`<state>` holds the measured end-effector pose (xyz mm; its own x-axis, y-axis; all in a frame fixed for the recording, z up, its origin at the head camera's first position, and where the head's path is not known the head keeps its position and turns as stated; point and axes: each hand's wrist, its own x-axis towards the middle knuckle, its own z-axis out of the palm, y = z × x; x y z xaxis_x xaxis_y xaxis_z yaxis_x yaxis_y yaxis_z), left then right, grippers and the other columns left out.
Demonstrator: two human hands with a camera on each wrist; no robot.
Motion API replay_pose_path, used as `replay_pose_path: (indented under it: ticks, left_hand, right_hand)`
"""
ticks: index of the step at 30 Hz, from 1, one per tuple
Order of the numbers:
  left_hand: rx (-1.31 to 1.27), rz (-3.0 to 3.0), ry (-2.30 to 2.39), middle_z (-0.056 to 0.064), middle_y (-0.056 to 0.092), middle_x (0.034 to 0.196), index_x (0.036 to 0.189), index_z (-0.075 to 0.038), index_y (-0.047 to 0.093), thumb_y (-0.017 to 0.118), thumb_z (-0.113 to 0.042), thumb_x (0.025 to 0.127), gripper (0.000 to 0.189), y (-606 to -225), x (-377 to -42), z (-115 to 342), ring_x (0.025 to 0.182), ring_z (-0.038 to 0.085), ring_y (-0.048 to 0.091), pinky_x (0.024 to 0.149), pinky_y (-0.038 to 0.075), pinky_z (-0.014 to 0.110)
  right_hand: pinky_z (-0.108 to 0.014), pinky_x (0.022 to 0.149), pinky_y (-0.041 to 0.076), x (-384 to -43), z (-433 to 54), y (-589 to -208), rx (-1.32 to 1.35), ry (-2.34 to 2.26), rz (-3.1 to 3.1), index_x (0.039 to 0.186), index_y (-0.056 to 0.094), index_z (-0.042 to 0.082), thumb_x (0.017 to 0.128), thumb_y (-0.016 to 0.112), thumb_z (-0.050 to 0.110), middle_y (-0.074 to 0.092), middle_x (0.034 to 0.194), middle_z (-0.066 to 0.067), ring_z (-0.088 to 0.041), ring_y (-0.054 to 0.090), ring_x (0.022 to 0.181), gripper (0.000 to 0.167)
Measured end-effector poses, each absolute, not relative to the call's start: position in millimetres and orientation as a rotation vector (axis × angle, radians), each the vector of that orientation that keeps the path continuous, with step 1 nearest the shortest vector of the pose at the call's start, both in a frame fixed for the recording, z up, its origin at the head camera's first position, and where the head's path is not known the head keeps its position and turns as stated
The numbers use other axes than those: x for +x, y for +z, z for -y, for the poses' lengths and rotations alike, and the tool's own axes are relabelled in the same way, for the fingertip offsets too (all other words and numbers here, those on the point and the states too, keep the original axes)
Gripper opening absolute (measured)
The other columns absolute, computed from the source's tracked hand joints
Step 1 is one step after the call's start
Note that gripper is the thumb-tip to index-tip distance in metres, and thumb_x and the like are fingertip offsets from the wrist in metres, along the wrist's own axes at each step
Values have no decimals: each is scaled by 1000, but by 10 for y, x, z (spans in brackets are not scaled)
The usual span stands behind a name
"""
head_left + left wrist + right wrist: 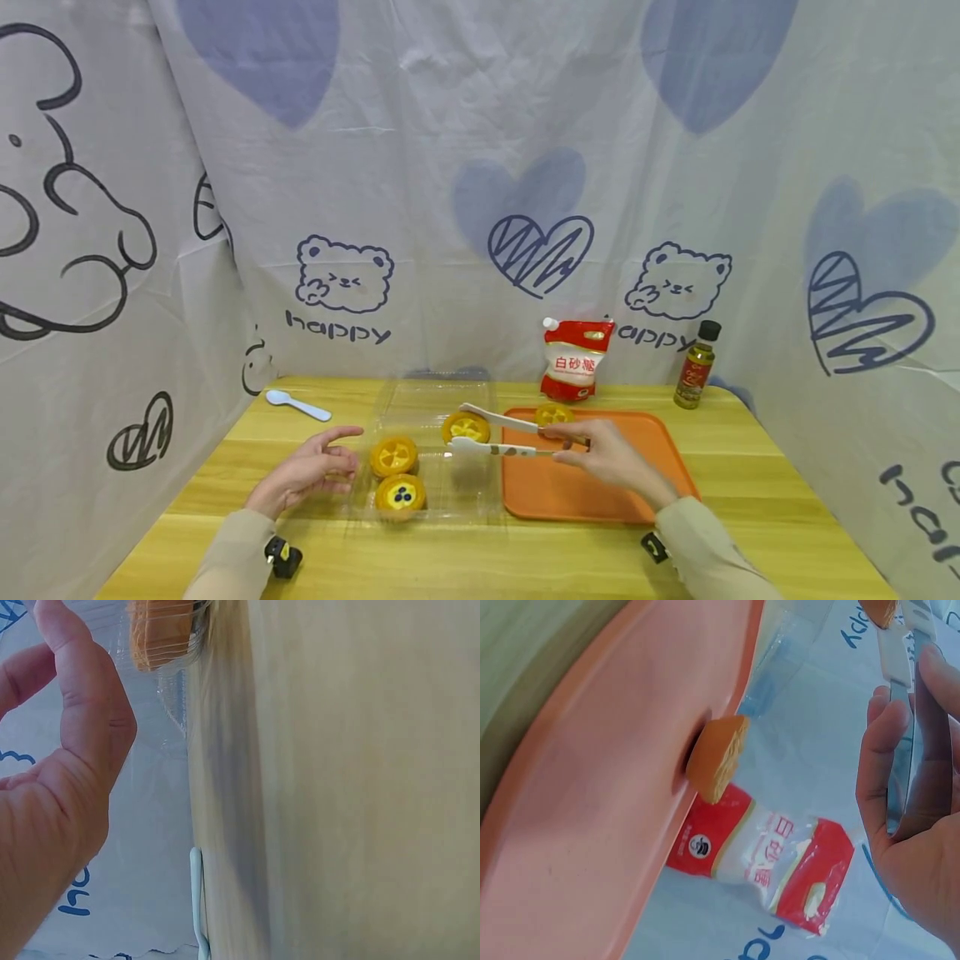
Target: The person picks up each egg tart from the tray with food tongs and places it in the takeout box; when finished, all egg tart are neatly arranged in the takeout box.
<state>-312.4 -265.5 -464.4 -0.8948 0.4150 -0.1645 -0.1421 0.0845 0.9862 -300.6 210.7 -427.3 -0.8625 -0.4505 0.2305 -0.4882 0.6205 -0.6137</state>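
One wood-grain table carries everything. On it sit one orange tray at the right and, just left of that, one clear plastic box with its lid tipped back. Behind the tray stand one red-and-white bag and, farther right, one bottle with a black cap. There is one pair of tongs and, at the far left, one pale spoon. The tarts number four: a yellow-topped tart and a berry-dotted tart in the box's left part, a third tart between the tong tips over the box, and a fourth tart near the tray's back edge.

The right hand pinches the tongs between thumb and fingers. The left hand holds nothing — fingers loosely bent, beside the box's left side; whether it touches the plastic cannot be told.
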Motion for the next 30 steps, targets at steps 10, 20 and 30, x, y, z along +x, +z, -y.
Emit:
replay_pose_path:
  ticks: [10, 20, 30]
  left_hand:
    - [287, -1971, 1869, 10, 62, 98, 153, 3, 13, 59, -1, 93, 75, -4642, -3130, 2653, 80, 15, 62, 69, 60, 30]
    - [297, -1959, 1874, 9, 62, 97, 153, 3, 13, 58, 0, 94, 74, -4640, -3144, 2654, 81, 15, 62, 69, 60, 29]
    - [288, -1966, 1867, 10, 62, 98, 153, 2, 13, 60, -2, 94, 75, -4643, -3129, 2663, 82, 16, 62, 69, 60, 30]
  right_hand:
    - [-37, 81, 53, -2983, -1891, -4250, 804, 1031, 2834, 127, 67, 25, 87, 74, 19, 70, 116, 9, -9, 58, 88, 41]
    - [-23, 66, 48, -3017, -1720, -4237, 806, 818, 2864, 125, 69, 20, 85, 76, 23, 72, 102, 11, -4, 55, 78, 40]
    - [-22, 61, 45, -3030, -1601, -4206, 841, 713, 2868, 122, 71, 18, 85, 76, 25, 71, 97, 9, -6, 54, 77, 38]
